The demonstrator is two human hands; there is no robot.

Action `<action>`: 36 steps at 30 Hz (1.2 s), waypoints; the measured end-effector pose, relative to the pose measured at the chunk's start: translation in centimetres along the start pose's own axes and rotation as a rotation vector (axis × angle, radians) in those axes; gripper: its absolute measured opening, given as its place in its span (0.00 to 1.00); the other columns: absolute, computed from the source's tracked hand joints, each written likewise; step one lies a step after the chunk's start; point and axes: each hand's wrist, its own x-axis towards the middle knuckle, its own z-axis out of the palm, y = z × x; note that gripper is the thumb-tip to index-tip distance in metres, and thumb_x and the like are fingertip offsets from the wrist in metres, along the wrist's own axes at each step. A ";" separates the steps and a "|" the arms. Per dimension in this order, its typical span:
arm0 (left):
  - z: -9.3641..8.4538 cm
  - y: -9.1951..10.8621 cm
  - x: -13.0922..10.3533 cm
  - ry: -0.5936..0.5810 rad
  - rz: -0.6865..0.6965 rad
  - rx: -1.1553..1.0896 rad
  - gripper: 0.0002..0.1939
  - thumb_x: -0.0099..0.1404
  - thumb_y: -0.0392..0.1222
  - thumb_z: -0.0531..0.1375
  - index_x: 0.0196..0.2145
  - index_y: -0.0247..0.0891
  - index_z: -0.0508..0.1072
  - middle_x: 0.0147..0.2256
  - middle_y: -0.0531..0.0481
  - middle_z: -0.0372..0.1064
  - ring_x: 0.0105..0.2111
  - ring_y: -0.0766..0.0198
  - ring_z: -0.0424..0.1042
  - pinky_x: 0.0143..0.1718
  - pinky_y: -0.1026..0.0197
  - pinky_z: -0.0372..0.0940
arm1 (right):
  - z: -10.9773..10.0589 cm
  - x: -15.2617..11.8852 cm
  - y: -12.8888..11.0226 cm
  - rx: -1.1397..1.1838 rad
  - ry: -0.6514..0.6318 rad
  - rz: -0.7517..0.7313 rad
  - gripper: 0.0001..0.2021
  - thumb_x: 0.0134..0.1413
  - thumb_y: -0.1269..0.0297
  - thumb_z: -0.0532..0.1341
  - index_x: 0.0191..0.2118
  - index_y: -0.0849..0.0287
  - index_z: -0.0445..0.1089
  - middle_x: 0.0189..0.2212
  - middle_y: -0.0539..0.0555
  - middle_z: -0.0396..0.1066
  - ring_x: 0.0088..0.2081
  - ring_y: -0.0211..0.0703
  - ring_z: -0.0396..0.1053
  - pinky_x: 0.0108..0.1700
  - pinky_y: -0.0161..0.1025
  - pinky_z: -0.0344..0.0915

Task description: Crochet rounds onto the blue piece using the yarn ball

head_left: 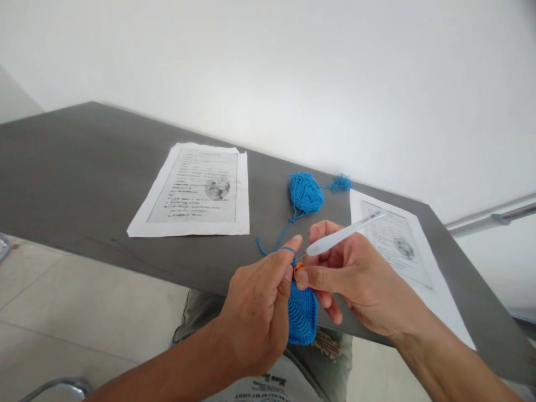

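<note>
A blue crocheted piece (302,315) hangs from the fingers of my left hand (262,304), which is closed on its upper edge. Blue yarn loops over that hand's raised index finger. My right hand (355,271) has a crochet hook (335,240) with a pale handle, its thin metal shaft pointing at the top of the work. At my right thumb tip sits a small orange piece (298,269), perhaps a stitch marker, against the blue edge. The hook's tip is hidden among the fingers and yarn.
A ball of blue yarn (306,192) lies on the grey table (84,167), its strand running to my hands. Behind it is a smaller blue tangle (340,183). Printed sheets lie left (196,192) and right (402,245). A white wall stands behind the table.
</note>
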 end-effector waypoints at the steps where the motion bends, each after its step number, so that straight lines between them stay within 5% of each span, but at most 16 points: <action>1: 0.0 0.0 0.0 -0.004 0.003 0.006 0.14 0.76 0.31 0.54 0.49 0.36 0.78 0.25 0.56 0.71 0.19 0.67 0.70 0.35 0.64 0.76 | 0.0 0.0 0.0 -0.002 0.000 0.001 0.23 0.39 0.70 0.77 0.34 0.54 0.62 0.20 0.44 0.76 0.15 0.31 0.64 0.13 0.25 0.62; 8: -0.1 0.0 -0.2 0.007 0.052 0.058 0.17 0.76 0.30 0.53 0.57 0.35 0.75 0.32 0.51 0.81 0.24 0.66 0.76 0.40 0.63 0.79 | 0.0 0.0 -0.1 -0.066 0.016 0.015 0.18 0.40 0.70 0.74 0.33 0.55 0.63 0.16 0.43 0.72 0.13 0.30 0.61 0.13 0.24 0.59; 24: 0.4 -0.9 -0.5 0.062 0.181 0.002 0.21 0.75 0.28 0.54 0.61 0.34 0.75 0.43 0.45 0.86 0.38 0.64 0.85 0.47 0.65 0.80 | 0.3 0.0 0.2 0.020 0.072 0.026 0.33 0.37 0.65 0.80 0.42 0.51 0.56 0.14 0.41 0.72 0.11 0.31 0.59 0.11 0.24 0.58; 36: 0.2 -0.8 -0.3 0.117 0.176 0.028 0.19 0.75 0.28 0.56 0.60 0.32 0.77 0.38 0.46 0.86 0.36 0.67 0.85 0.45 0.72 0.77 | 0.6 -0.2 0.1 0.077 0.111 0.028 0.40 0.35 0.66 0.82 0.46 0.49 0.53 0.17 0.42 0.75 0.12 0.33 0.61 0.11 0.24 0.59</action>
